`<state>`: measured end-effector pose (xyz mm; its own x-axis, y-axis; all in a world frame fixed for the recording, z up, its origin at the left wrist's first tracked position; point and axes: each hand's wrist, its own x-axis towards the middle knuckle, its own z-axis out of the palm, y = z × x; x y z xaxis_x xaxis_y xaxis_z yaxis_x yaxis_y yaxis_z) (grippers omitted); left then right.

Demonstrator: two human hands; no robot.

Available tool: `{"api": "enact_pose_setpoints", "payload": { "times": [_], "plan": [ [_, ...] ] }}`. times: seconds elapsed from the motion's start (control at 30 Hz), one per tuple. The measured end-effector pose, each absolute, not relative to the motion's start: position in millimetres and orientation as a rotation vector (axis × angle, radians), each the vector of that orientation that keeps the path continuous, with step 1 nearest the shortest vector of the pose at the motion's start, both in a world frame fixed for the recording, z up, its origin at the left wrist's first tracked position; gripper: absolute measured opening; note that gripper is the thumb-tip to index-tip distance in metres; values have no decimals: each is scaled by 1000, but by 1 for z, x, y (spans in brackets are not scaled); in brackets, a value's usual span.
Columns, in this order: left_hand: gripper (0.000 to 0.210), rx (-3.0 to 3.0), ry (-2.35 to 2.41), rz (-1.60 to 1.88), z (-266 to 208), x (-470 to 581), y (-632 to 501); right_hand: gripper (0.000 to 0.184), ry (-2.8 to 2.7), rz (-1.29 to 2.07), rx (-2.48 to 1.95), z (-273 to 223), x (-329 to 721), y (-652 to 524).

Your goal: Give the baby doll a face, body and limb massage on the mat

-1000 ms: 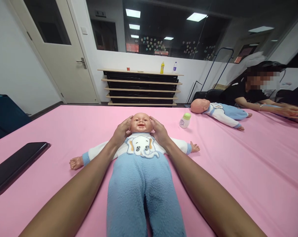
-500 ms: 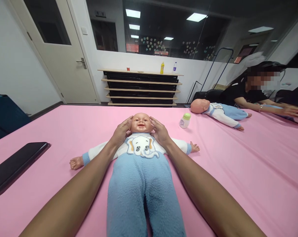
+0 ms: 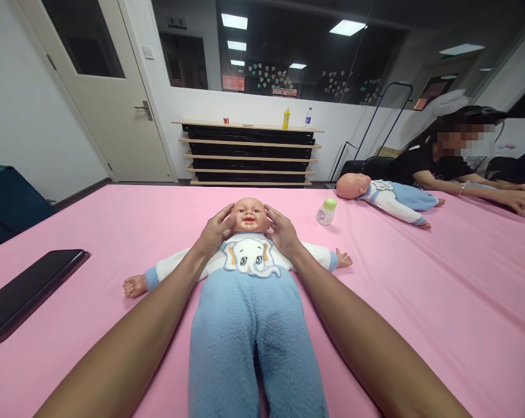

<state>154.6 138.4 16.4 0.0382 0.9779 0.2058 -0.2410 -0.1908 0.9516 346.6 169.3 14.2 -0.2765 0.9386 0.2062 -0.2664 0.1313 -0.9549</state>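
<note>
A baby doll (image 3: 256,313) in a white top with an elephant patch and light blue trousers lies face up on the pink-covered table, arms spread. My left hand (image 3: 216,231) rests against the left side of its head (image 3: 250,212), fingers stretched out and slightly curved. On the opposite side, my right hand (image 3: 283,230) touches the head in the same way, its fingers extended up along the temple. The fingertips lie near the doll's forehead edges; the thumbs are partly hidden. Behind my right hand stands a small white bottle with a green cap (image 3: 326,212).
A long black case (image 3: 31,293) lies on the table's pink cover (image 3: 105,226) at left. At the right, a second doll (image 3: 388,197) lies near a co-worker (image 3: 441,168), whose hands reach over another blue-clothed item. Stacked shelves (image 3: 249,142) stand against the back wall.
My hands stay at the doll's head with almost no visible shift. The co-worker's hands at the far right have moved slightly.
</note>
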Motion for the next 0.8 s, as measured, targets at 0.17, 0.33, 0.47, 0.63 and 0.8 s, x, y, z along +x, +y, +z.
{"api": "enact_pose_setpoints", "payload": {
  "times": [0.17, 0.33, 0.47, 0.63, 0.8],
  "plan": [
    [97, 1348, 1007, 1400, 16, 154, 136, 100, -1520, 1168, -752, 15, 347, 162],
    [94, 1279, 933, 1382, 17, 153, 136, 92, -1467, 1264, -711, 14, 349, 165],
    [82, 1133, 805, 1356, 20, 153, 135, 73, -1329, 1462, -648, 14, 349, 169],
    [101, 1328, 966, 1360, 19, 154, 135, 99, -1504, 1202, -744, 16, 347, 161],
    [98, 1333, 995, 1381, 14, 152, 139, 97, -1522, 1204, -741, 17, 348, 160]
  ]
}}
